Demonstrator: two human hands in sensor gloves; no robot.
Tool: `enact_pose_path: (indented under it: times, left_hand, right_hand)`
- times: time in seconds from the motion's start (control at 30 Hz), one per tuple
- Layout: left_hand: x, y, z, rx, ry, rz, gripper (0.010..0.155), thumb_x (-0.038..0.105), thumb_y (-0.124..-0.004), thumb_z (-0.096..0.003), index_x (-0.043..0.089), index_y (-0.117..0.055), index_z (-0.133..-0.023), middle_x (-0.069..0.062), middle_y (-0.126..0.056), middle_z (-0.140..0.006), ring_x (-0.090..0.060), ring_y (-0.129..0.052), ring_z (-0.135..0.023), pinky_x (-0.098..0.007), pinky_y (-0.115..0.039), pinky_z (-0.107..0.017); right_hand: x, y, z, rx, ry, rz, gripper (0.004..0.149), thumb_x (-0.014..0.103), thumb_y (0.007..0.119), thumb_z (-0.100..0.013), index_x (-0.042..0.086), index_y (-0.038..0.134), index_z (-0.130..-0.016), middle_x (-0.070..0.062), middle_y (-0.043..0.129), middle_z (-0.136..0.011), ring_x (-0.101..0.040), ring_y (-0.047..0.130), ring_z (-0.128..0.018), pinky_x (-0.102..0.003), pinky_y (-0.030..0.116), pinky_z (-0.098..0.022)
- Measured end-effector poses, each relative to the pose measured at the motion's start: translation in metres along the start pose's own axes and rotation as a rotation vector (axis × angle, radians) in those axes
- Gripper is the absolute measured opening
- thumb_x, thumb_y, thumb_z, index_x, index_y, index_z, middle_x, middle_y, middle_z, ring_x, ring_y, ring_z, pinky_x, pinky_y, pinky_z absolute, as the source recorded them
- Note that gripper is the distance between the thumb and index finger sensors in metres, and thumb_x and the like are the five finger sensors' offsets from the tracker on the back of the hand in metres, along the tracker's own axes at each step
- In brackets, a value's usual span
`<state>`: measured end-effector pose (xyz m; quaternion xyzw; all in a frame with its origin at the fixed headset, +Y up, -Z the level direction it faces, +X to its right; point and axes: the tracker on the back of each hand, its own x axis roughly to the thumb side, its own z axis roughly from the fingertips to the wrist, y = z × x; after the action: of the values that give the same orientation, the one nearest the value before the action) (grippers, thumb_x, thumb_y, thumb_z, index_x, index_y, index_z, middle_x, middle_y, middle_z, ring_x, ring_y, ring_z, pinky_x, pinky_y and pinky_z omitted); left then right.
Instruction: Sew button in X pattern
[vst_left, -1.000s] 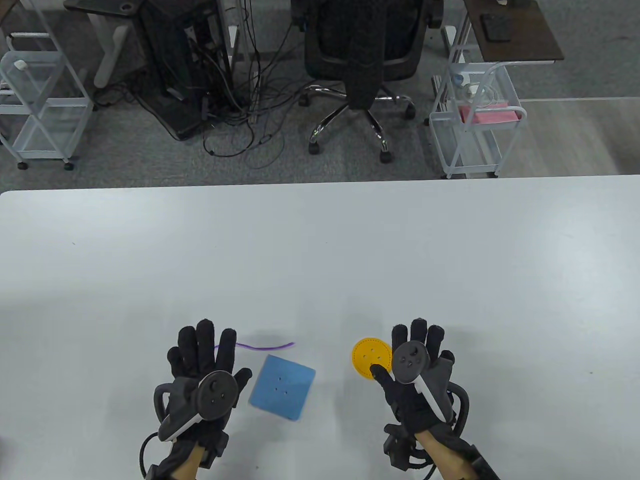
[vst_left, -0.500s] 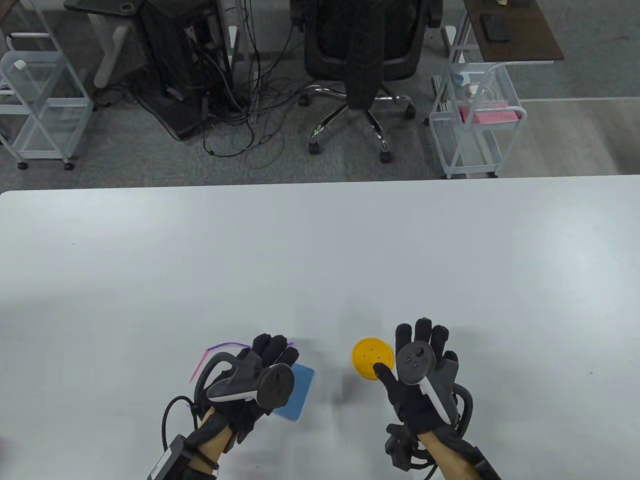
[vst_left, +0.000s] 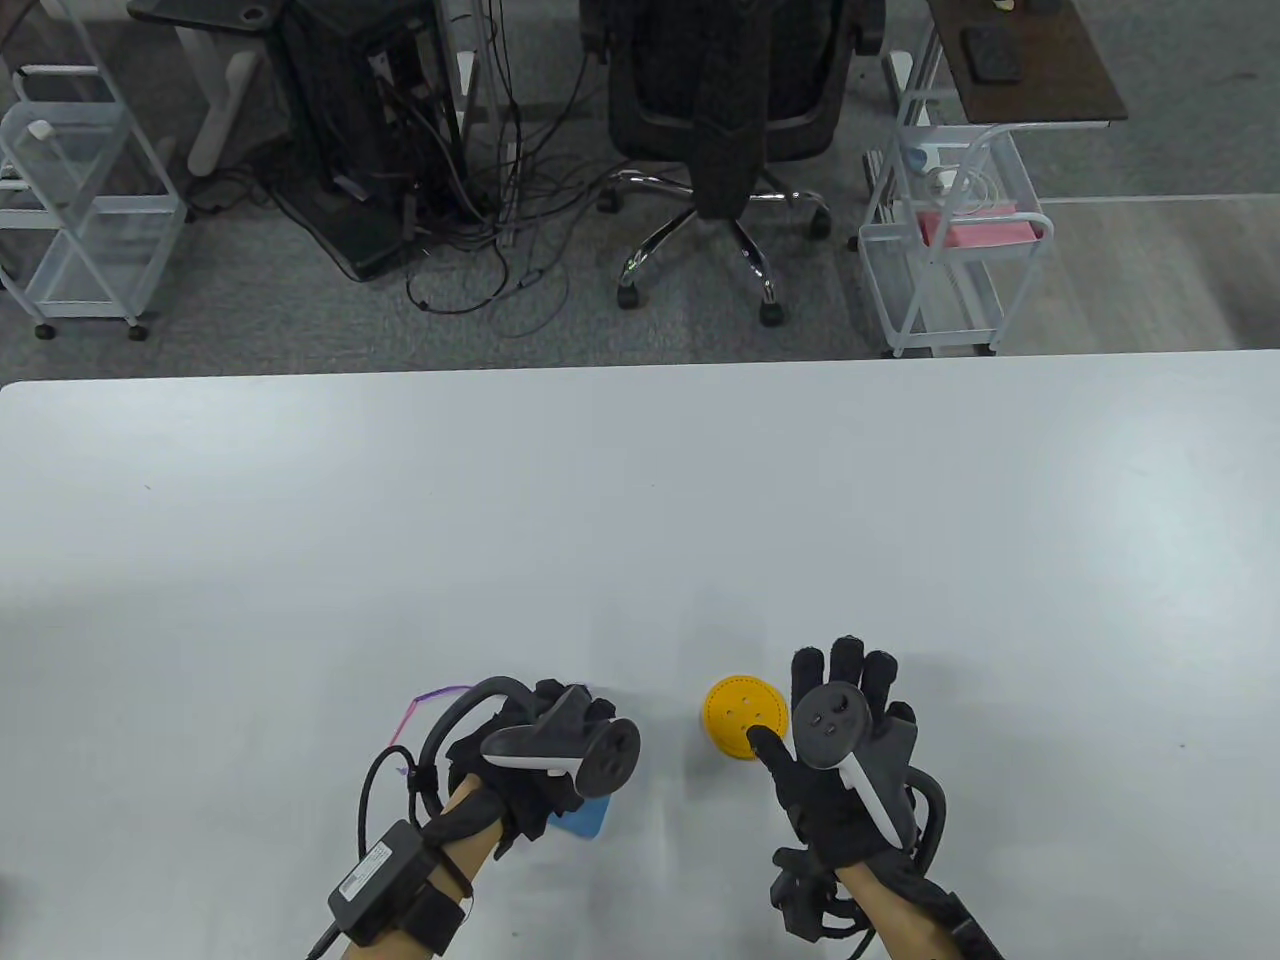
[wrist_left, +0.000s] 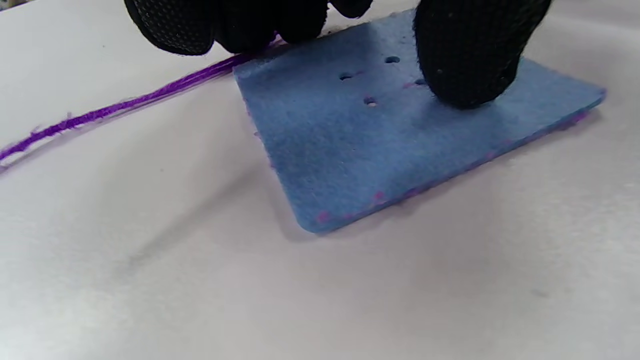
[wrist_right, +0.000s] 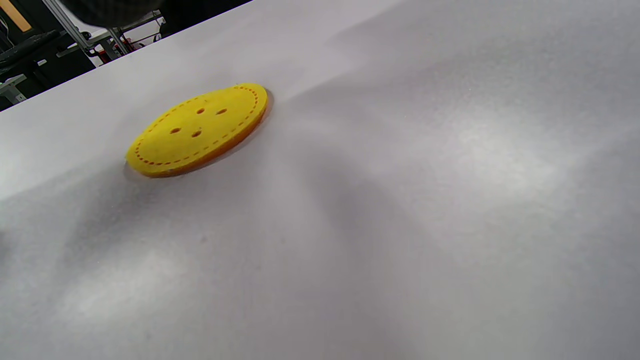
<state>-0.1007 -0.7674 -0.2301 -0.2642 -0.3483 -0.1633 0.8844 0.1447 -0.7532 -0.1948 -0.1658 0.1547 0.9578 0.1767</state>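
My left hand (vst_left: 545, 745) is turned on its side over the square blue felt patch (wrist_left: 400, 135), and its tracker hides most of the fingers in the table view. The left wrist view shows more: the thumb (wrist_left: 467, 50) presses down on the patch beside its four punched holes, covering part of one hole, while the other fingertips (wrist_left: 220, 22) bear on the far edge where the purple thread (wrist_left: 125, 105) meets the felt. I judge the hand closed in a pinch on that edge of the patch. Whether the thread is also caught under the fingertips I cannot tell; its end is hidden beneath them. In the table view only one corner of the patch (vst_left: 590, 818) shows below the hand, and the thread (vst_left: 420, 705) loops out to the left behind the wrist cable.

My right hand (vst_left: 835, 740) lies spread and flat, gripping nothing, with the thumb tip just touching or overlapping the near rim of the round yellow felt button (vst_left: 742, 712); contact cannot be confirmed. The right wrist view shows the button (wrist_right: 197, 132) lying flat on the white surface (vst_left: 640, 520), four holes and a stitched dashed border visible, with only a dark blur of glove at the top corner.

The patch and button sit apart near the front edge.
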Motion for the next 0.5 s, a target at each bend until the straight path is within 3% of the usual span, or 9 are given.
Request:
enact_pose_path:
  times: [0.27, 0.5]
  left_hand:
    - [-0.002, 0.006, -0.013, -0.086, 0.001, -0.017, 0.093, 0.050, -0.081, -0.0477, 0.002, -0.033, -0.112, -0.025, -0.048, -0.108, -0.051, -0.061, -0.093, -0.068, -0.056, -0.072]
    - [0.003, 0.008, -0.012, -0.060, 0.017, -0.083, 0.090, 0.052, -0.081, -0.0466, 0.003, -0.041, -0.110, -0.018, -0.059, -0.096, -0.044, -0.067, -0.082, -0.068, -0.059, -0.071]
  right_hand:
    - [0.000, -0.001, 0.000, -0.004, 0.000, 0.003, 0.080, 0.061, 0.057, -0.047, 0.050, -0.003, -0.100, 0.022, -0.032, -0.098, -0.009, -0.037, -0.094, -0.046, -0.012, -0.078]
    - [-0.001, -0.002, 0.000, -0.006, 0.005, -0.008, 0.081, 0.060, 0.057, -0.047, 0.049, -0.003, -0.101, 0.022, -0.032, -0.098, -0.009, -0.037, -0.094, -0.046, -0.012, -0.078]
